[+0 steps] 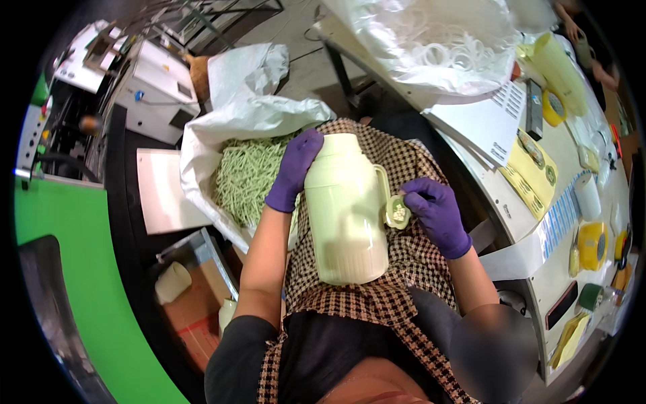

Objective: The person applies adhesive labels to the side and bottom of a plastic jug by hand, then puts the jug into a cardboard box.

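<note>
While the pale green jug (344, 212) is steadied upright on the lap, its neck is gripped by the left hand (294, 168) | small handle piece (398, 211) pinched by right hand (437, 214), touching the jug's right-side handle.

Jug (346, 215) upright on lap, between left hand (294, 172) and right hand (437, 212). Open sack (235, 121) of what look like handles (247, 176) left; worktable (511, 202) right.
</note>
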Tool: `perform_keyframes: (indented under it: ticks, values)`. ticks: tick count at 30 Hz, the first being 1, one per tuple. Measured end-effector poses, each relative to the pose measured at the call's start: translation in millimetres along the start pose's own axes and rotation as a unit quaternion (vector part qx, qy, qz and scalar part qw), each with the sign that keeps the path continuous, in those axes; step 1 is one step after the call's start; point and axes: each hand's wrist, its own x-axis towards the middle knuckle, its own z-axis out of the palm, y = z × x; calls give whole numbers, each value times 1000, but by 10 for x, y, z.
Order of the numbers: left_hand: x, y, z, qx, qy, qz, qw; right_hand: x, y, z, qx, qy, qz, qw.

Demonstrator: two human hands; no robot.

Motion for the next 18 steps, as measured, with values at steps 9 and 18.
perform_keyframes:
  ticks: [9, 18]
  values:
    - [-43, -38, -37, 7, -1, 28, 1000, 187, -108, 319, -99, -88, 59, 990]
    - [21, -67, 10, 25, -15, 27, 999, 261, -135, 285, -134, -102, 54, 984]
